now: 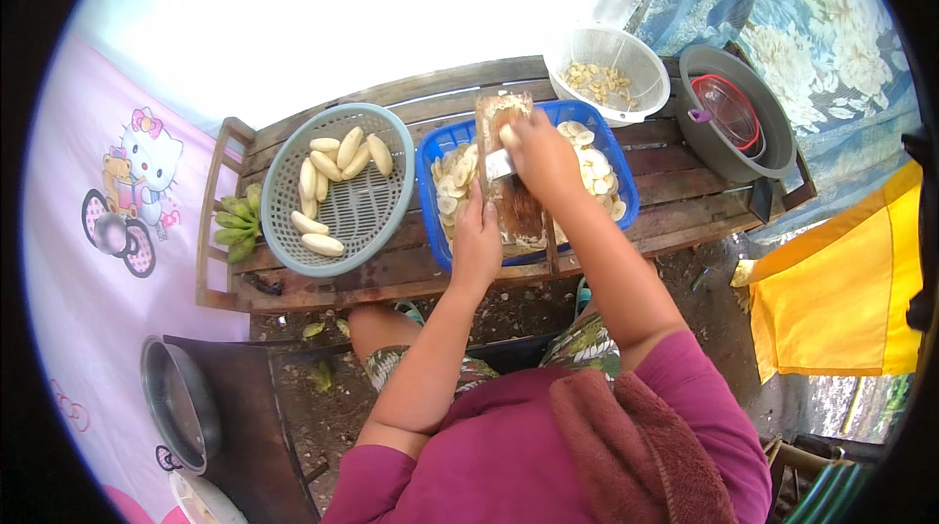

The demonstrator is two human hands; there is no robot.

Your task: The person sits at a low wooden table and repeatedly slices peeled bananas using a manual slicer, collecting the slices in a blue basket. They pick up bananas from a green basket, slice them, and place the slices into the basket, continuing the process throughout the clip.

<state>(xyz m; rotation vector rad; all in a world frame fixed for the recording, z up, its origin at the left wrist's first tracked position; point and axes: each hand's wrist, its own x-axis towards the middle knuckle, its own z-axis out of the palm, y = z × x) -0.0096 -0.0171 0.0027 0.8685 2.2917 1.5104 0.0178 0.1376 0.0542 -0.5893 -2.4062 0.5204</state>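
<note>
A wooden slicer board (520, 214) with a pale metal blade plate lies lengthwise over a blue plastic basket (633, 194). Gripping the board's left edge is my left hand (475, 240), fingers closed around it. My right hand (541, 157) presses a peeled banana (509, 136) onto the board just above the blade; most of the fruit is hidden by my fingers. Round banana slices (598, 170) fill the basket on both sides of the board. To the left, several whole peeled bananas (354, 160) rest in a round grey-green basket (279, 231).
Everything stands on a slatted wooden bench (460, 90). Behind the blue basket is a white strainer (650, 84) with small pale pieces. A grey basin (706, 145) holding a red-rimmed bowl stands at right. Green bananas (235, 231) lie at far left.
</note>
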